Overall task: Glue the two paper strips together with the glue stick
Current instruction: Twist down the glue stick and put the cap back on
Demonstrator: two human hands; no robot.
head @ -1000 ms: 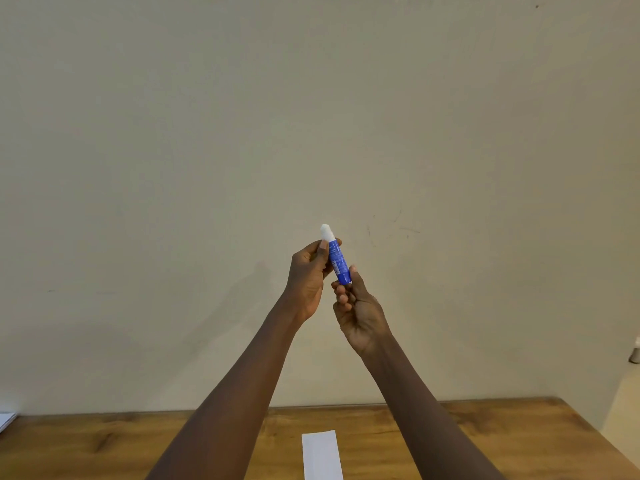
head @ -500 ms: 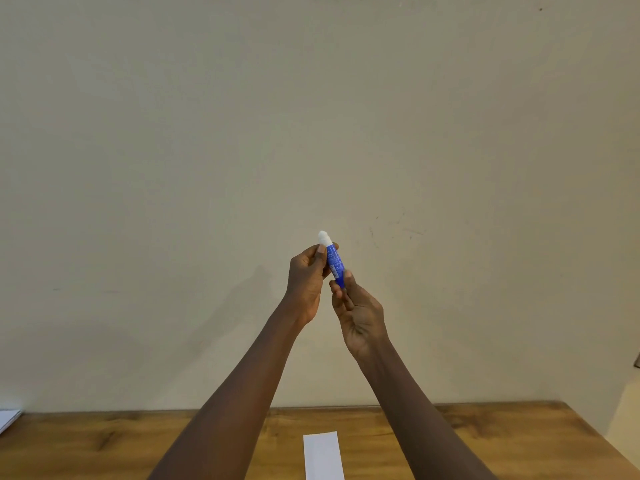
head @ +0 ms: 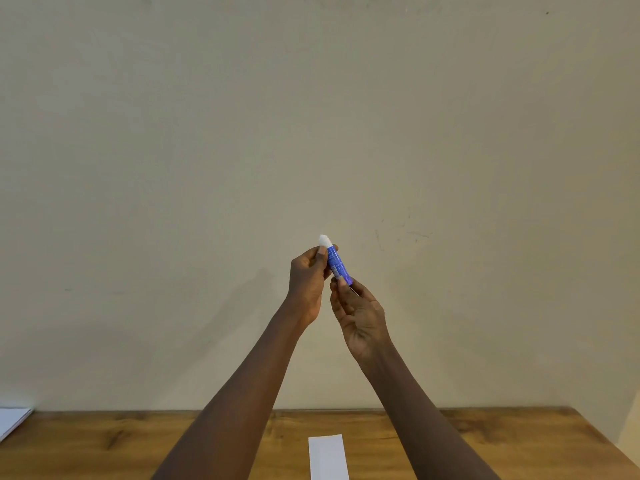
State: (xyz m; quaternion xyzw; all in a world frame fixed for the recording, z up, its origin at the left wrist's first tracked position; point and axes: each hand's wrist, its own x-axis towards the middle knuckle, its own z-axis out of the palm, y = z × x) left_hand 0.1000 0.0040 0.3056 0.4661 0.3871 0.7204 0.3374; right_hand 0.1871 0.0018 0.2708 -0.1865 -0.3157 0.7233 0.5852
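A blue glue stick [head: 337, 263] with a white tip pointing up is held in the air in front of the wall. My left hand [head: 308, 280] grips its upper part with thumb and fingers. Below it, my right hand [head: 358, 311] pinches the lower end with its fingertips, palm turned toward me. A white paper strip [head: 327, 457] lies on the wooden table [head: 485, 441] between my forearms, running off the bottom edge. I see only one strip.
A plain beige wall fills most of the view. A stack of white paper [head: 12, 420] lies at the table's far left edge. The table's right corner [head: 588, 427] falls away near the frame's right side.
The right hand's fingers have loosened and shifted on the stick's lower end. Both hands and the glue stick stay at nearly the same height.
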